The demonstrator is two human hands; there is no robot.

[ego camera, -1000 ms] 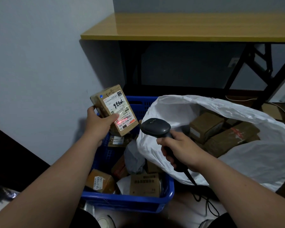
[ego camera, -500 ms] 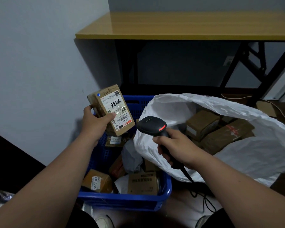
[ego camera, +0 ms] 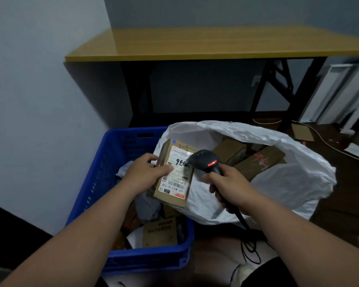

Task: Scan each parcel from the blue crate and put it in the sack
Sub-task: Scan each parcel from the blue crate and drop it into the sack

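Gripping a brown cardboard parcel [ego camera: 174, 175] by its left edge, the left hand [ego camera: 142, 176] has its thumb laid across the white shipping label [ego camera: 177, 174] and its fingers curled behind the box. The parcel stands nearly upright with its label toward the camera, handwritten digits showing near the top and a barcode low on the label. It hangs over the seam where the blue crate [ego camera: 104, 183] meets the white sack [ego camera: 278, 183], its lower corner just above the crate's contents and its upper half in front of the sack's open mouth. The left forearm reaches in from the lower left, wrist roughly straight, and passes over the crate.

The right hand [ego camera: 229, 184] wraps closed around the handle of a black barcode scanner [ego camera: 205, 160], whose head sits just beside the parcel's upper right edge and overlaps part of the label. A red light glows on the scanner's head. Its black cable [ego camera: 250, 248] drops from below the hand and coils on the floor. The right forearm comes in from the lower right, crossing the sack's near wall.

Inside the sack lie several brown boxes [ego camera: 259, 160], one with a red mark. More boxes [ego camera: 160, 235] and grey mailer bags remain in the crate. Behind stands a wooden-topped table [ego camera: 216, 44] on black legs, against a pale wall.
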